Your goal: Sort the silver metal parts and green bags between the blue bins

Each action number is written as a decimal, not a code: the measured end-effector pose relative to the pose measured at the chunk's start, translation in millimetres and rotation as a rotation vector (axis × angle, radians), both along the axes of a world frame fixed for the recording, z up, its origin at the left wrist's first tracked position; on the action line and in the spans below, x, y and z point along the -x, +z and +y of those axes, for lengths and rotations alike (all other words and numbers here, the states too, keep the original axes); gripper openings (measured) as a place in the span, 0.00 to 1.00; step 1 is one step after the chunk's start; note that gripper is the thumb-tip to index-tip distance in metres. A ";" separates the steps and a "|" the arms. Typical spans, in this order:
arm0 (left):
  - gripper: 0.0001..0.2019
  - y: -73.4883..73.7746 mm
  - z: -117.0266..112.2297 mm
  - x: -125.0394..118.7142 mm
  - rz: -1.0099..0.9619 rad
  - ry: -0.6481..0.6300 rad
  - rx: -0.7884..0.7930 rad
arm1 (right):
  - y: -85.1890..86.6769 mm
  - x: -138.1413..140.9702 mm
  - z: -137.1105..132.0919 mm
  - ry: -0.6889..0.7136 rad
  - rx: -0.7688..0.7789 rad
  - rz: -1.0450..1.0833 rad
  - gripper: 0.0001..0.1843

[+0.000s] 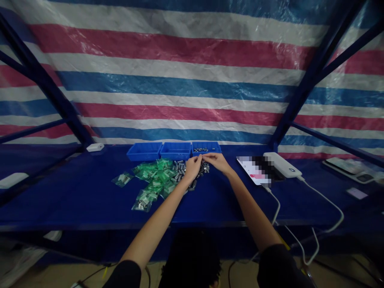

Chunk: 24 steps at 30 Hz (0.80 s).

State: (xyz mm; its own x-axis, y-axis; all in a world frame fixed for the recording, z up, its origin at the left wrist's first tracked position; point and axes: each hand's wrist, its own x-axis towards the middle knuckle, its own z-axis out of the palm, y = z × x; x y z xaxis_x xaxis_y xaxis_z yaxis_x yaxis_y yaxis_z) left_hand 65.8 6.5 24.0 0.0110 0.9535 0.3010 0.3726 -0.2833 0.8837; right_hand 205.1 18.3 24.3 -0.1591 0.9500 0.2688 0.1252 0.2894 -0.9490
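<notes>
My left hand (pixel 193 165) and my right hand (pixel 216 161) meet at the fingertips, just in front of the right-hand blue bin (pixel 216 149). The fingers of both are pinched together; whatever small thing they grip is too small to make out. Under and around my hands lies a pile of small metal cylinders (pixel 180 169), partly hidden by my left hand. Some shiny small metal parts (pixel 205 168) lie between my hands. Left of the pile are several small clear and green plastic bags (pixel 154 176) with small parts inside. The right-hand bin holds a few small metal pieces (pixel 200 150).
Two more blue bins, a middle one (pixel 175 145) and a left one (pixel 144 146), stand along the back of the blue table (pixel 90 192). At right lie a phone (pixel 252 172) and a white power bank (pixel 283 165) with white cables (pixel 339 208). A striped sheet (pixel 186 72) hangs behind.
</notes>
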 end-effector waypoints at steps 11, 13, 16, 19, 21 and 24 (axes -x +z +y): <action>0.14 -4.7 5.0 -0.5 -0.081 0.000 -0.007 | -3.5 -11.6 8.6 -0.271 0.099 -0.056 0.15; 0.14 -4.7 4.7 -0.3 -0.083 -0.008 -0.010 | -1.9 -11.0 7.7 -0.229 0.053 -0.010 0.19; 0.13 -4.0 3.9 -0.5 -0.076 -0.001 -0.011 | 0.0 -9.8 5.0 -0.167 0.007 -0.012 0.22; 0.12 -3.0 3.0 -0.7 -0.072 0.003 -0.011 | -1.3 -12.1 2.3 -0.157 0.010 -0.152 0.20; 0.12 -2.4 2.4 -0.6 -0.072 -0.003 -0.016 | -3.6 -15.6 1.5 -0.143 0.014 -0.278 0.20; 0.12 -1.1 1.2 -0.5 -0.069 -0.008 -0.013 | -7.8 -22.0 2.3 -0.119 -0.003 -0.425 0.17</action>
